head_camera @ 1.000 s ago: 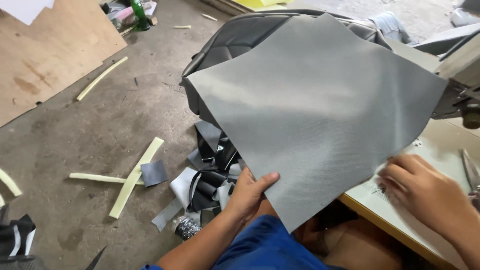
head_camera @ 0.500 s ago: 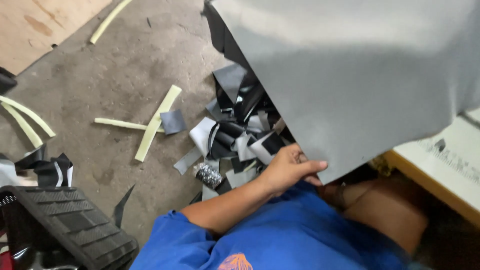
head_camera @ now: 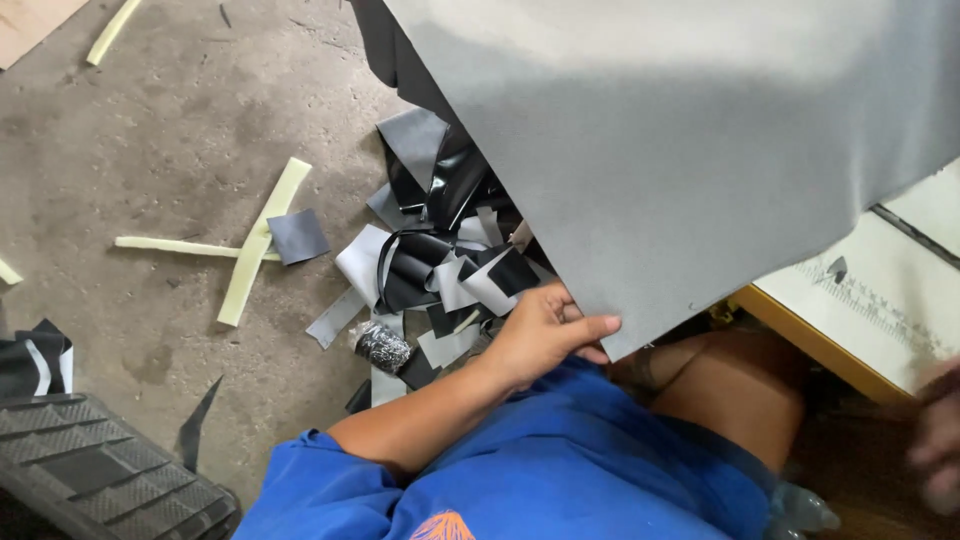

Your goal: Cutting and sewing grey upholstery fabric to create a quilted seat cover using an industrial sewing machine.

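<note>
A large grey sheet of leather-like material [head_camera: 690,150] fills the upper right of the head view. My left hand [head_camera: 548,330] pinches its lower corner, just above my lap in blue clothing [head_camera: 600,470]. My right hand [head_camera: 935,435] shows only as a blur at the right edge, below the table, and I cannot tell what it holds. Under the sheet a pile of black and grey offcuts [head_camera: 440,270] lies on the concrete floor.
A white worktable with a yellow edge [head_camera: 880,310] stands at the right. Pale yellow foam strips [head_camera: 255,245] and a small dark square scrap [head_camera: 297,236] lie on the floor at left. A black ribbed mat [head_camera: 90,470] is at the bottom left.
My view has swung down and left toward the floor and my lap. The grey sheet now covers more of the top; my right hand has slipped off it to the frame's edge.
</note>
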